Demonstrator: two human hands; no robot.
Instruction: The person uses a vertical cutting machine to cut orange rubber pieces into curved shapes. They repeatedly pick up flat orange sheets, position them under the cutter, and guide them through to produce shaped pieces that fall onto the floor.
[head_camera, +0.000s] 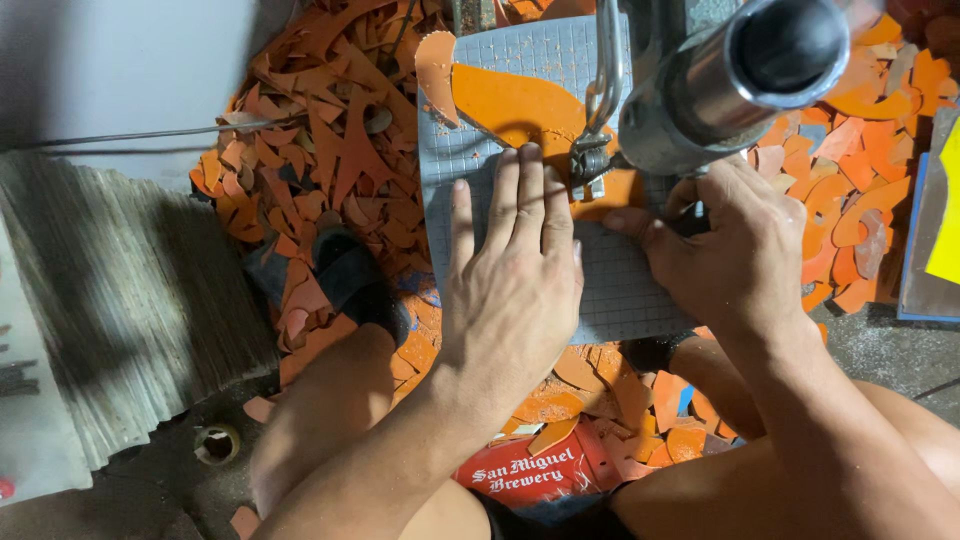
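Observation:
My left hand lies flat, fingers together, on a grey gridded sheet that carries an orange layer. My right hand pinches the sheet's right side beside the metal cutting head of a machine. The machine's shiny cylinder hangs above the sheet. The orange layer curls up at the far edge, where a cut piece stands bent.
Heaps of orange offcuts cover the floor on the left and on the right. A stack of thin grey sheets lies at the left. My foot in a dark sandal rests among scraps. A small round metal fitting sits in the floor.

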